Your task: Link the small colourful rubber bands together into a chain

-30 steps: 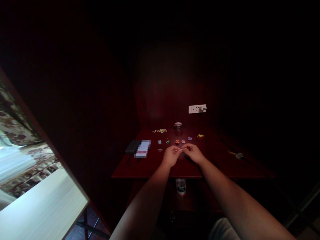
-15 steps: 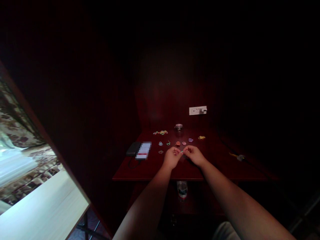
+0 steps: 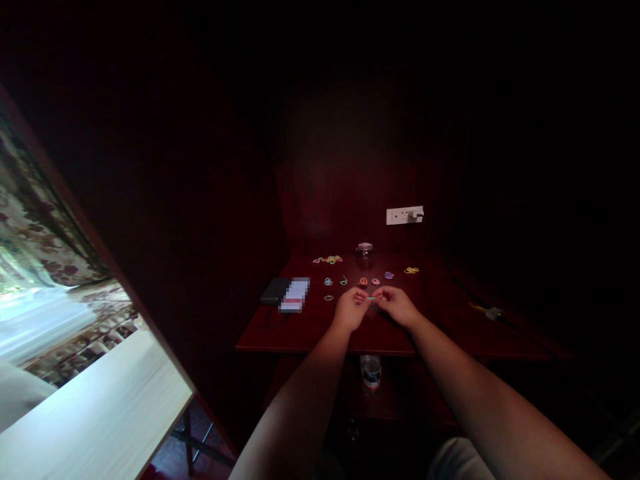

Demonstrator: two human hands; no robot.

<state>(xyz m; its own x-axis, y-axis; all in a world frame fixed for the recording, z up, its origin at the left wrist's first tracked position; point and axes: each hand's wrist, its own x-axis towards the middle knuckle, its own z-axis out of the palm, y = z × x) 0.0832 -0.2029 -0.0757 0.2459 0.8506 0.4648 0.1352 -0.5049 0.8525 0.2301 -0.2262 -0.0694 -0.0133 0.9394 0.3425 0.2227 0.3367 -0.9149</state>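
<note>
On the surface (image 3: 310,337), mixed bands (image 3: 331,260) are lying just L of the jar (image 3: 365,255), yellow bands (image 3: 411,271) R of it; orange bundle (image 3: 363,283) & pink bundle (image 3: 376,282) are sitting in front, btwn jar & hands; phone (image 3: 295,295) is lying well L. L hand (image 3: 351,309) & R hand (image 3: 399,307) are both pinching a small pale-green band (image 3: 371,298) in front of jar, each grip narrowed to fingertips.

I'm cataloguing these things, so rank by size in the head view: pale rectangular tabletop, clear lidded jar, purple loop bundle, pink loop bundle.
Pale rectangular tabletop
Clear lidded jar
Purple loop bundle and pink loop bundle: too alike to rank
</note>
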